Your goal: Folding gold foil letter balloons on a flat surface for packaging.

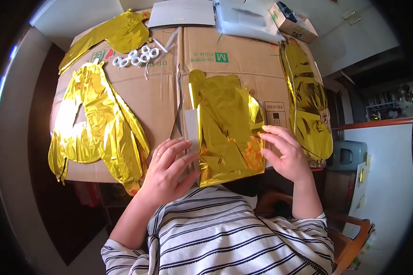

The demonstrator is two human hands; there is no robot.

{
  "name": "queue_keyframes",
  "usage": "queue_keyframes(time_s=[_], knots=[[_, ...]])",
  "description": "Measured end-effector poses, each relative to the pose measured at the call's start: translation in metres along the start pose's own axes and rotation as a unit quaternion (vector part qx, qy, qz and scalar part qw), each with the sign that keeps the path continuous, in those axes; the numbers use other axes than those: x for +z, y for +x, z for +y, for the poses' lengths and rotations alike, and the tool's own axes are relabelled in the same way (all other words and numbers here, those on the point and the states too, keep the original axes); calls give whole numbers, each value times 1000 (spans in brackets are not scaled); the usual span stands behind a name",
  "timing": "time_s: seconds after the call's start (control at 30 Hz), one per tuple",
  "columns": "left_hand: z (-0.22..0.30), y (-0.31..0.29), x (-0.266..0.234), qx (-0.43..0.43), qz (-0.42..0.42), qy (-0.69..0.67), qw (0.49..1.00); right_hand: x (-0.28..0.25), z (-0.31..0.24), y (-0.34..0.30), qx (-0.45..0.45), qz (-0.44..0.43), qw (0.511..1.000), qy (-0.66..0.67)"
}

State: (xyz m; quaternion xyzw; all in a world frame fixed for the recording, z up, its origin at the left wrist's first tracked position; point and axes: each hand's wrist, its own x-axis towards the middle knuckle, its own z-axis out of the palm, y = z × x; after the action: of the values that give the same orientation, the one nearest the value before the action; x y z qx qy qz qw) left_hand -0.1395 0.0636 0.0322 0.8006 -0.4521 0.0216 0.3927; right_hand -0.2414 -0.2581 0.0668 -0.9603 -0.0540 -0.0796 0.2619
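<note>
A folded gold foil balloon [225, 114] lies flat in front of me, with rounded lobes at its far end. A pale grey card [191, 130] shows from under its left edge. My left hand [170, 167] is beside the card and the near left edge, fingers stretched and apart, gripping nothing. At the opposite edge is my right hand [287, 153], its fingertips touching or just over the foil and the thumb apart from them. Whether the right fingertips press on the foil is hard to tell.
Flattened cardboard [163, 105] covers the table. A crumpled gold foil balloon [94, 123] lies left, another gold foil piece [119, 34] far left, and a long one [307, 101] right. White ribbon rolls [135, 57], a grey flat case [181, 13], clear plastic bags [243, 20] and a small box [293, 23] sit behind.
</note>
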Motion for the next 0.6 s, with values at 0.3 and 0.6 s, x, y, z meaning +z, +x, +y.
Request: queue_keyframes(time_s=[0.3, 0.6], knots=[[-5, 42, -3, 98, -126, 55, 986, 44, 21, -11, -100, 49, 991, -67], [-21, 26, 18, 68, -89, 60, 992, 33, 29, -28, -69, 96, 990, -74]])
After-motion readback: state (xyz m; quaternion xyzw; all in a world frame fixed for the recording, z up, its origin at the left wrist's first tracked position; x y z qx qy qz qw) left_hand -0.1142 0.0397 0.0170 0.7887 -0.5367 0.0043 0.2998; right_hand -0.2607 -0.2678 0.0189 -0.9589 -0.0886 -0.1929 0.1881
